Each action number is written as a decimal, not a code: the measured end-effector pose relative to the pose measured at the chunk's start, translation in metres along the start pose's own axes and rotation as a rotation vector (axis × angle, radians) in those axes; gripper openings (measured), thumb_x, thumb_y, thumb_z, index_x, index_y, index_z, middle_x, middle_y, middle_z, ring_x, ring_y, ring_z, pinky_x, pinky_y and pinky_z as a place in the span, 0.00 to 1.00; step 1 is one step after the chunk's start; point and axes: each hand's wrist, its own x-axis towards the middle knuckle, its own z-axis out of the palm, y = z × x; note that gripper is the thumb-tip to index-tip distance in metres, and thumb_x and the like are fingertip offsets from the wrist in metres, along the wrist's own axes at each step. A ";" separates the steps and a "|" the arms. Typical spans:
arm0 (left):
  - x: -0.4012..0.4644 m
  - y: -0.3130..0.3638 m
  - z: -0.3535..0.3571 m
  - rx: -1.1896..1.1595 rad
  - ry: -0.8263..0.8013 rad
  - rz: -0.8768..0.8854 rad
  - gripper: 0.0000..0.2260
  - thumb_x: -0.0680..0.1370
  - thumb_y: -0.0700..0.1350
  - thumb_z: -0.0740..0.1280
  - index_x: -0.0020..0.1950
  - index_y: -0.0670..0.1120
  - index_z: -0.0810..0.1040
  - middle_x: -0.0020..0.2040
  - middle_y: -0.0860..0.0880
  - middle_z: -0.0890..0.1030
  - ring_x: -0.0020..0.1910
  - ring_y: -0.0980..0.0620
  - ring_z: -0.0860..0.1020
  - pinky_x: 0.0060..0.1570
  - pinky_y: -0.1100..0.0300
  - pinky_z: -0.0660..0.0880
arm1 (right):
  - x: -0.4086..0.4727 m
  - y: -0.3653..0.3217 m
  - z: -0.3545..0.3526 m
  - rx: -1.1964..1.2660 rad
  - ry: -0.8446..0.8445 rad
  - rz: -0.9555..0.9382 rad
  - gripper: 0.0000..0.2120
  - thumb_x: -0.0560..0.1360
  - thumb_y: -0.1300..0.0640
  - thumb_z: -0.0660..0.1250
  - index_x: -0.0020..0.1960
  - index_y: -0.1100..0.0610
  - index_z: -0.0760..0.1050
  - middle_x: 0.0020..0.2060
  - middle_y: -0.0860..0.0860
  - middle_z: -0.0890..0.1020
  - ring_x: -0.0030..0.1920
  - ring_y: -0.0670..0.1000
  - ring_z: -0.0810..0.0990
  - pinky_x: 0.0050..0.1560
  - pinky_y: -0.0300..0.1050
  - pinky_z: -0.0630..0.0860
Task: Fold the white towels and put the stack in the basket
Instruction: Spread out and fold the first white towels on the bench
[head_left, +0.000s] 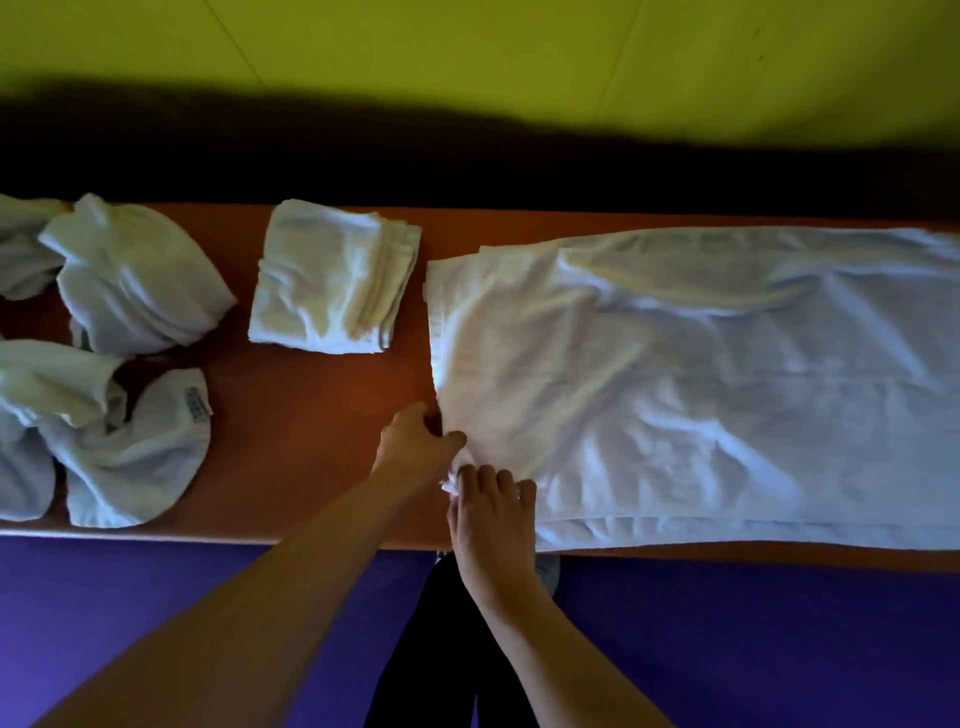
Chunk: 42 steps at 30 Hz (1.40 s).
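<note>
A large white towel (701, 384) lies spread lengthwise over the right half of the orange table (311, 415), folded once along its length. My left hand (415, 447) pinches the towel's near left corner at its edge. My right hand (491, 512) grips the bunched cloth of that same corner just below, at the table's front edge. A folded white towel (332, 278) sits at the back middle of the table. Several crumpled white towels (119, 358) lie in a heap on the left. No basket is in view.
The table's front edge runs across the lower frame, with purple floor (156, 597) below it. My dark-clothed legs (431, 649) stand at the edge. A yellow-green wall (467, 62) rises behind a dark gap past the table's far edge.
</note>
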 end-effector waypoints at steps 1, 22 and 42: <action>0.000 0.003 -0.002 -0.064 -0.023 -0.033 0.07 0.71 0.44 0.74 0.45 0.48 0.77 0.41 0.47 0.83 0.39 0.46 0.83 0.41 0.50 0.82 | -0.001 0.001 -0.006 0.067 0.003 0.013 0.09 0.70 0.55 0.75 0.48 0.54 0.79 0.36 0.48 0.79 0.37 0.52 0.79 0.42 0.51 0.77; -0.003 0.206 -0.034 -0.683 0.192 0.205 0.04 0.81 0.40 0.65 0.48 0.47 0.74 0.43 0.47 0.80 0.38 0.49 0.82 0.25 0.61 0.78 | -0.043 0.067 -0.153 0.850 0.195 0.352 0.12 0.83 0.41 0.54 0.47 0.44 0.71 0.46 0.41 0.73 0.47 0.47 0.77 0.49 0.40 0.76; -0.093 0.391 0.247 -0.568 0.079 0.503 0.05 0.74 0.41 0.69 0.46 0.43 0.74 0.29 0.52 0.80 0.27 0.45 0.83 0.32 0.42 0.83 | -0.104 0.390 -0.198 1.058 0.472 0.737 0.02 0.77 0.47 0.70 0.49 0.43 0.79 0.36 0.44 0.83 0.34 0.42 0.80 0.32 0.33 0.76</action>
